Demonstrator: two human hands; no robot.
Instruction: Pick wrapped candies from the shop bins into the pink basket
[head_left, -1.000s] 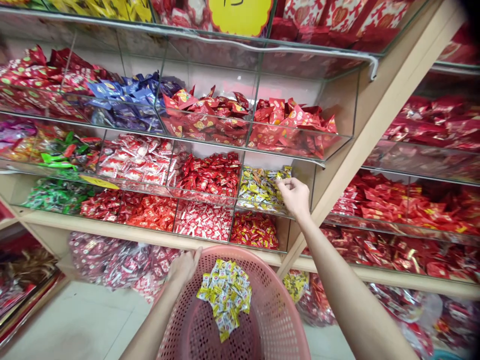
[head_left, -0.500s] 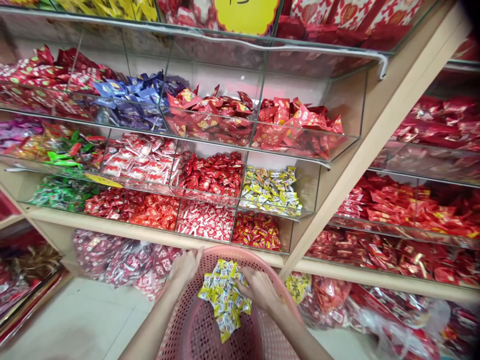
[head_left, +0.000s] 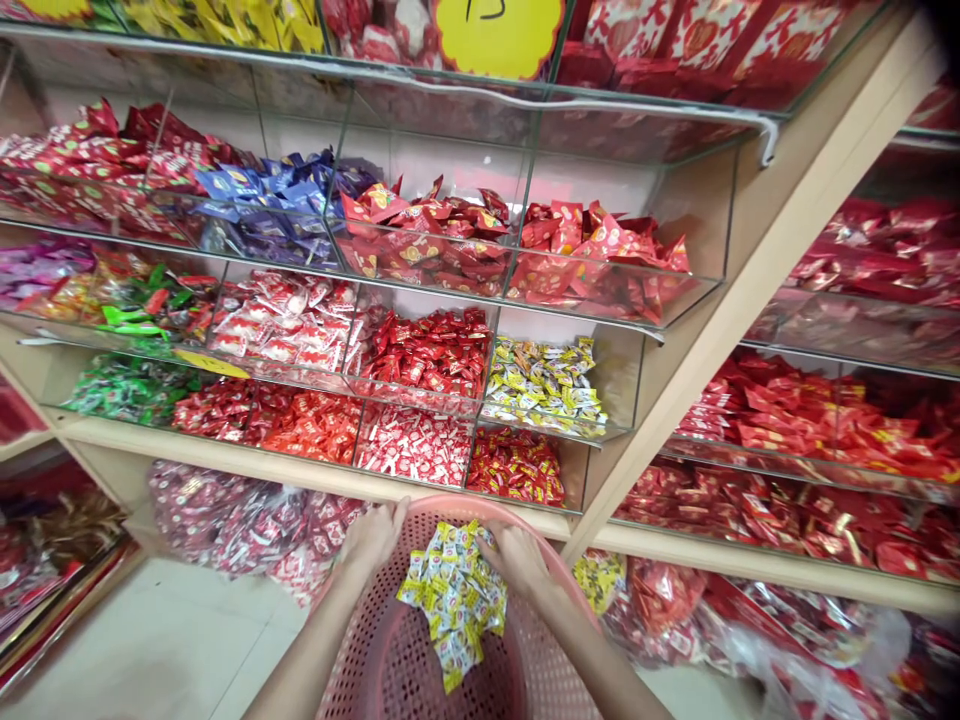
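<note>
A pink perforated plastic basket [head_left: 442, 505] hangs low in front of me, tilted toward the shelves. Inside lies a heap of small yellow-and-white wrapped candies [head_left: 454, 600]. My left hand [head_left: 379, 540] is closed around the basket's far left rim. On the other side, my right hand [head_left: 521, 560] is just inside the far right rim, its fingers curled beside the candy heap. Whether those fingers hold candies or press on the basket is hidden from me.
Beyond the basket rise wooden shelves [head_left: 315, 455] with glass bins of wrapped candies. One bin holds matching yellow-and-white candies [head_left: 547, 380]. Clear bags of candy [head_left: 247, 520] lie under the lowest shelf, left and right. An upright wooden divider [head_left: 720, 330] slants at right.
My right hand has shifted slightly up toward the far rim, its fingers more curled. My left hand stays on the rim, and the candy heap looks much the same.
</note>
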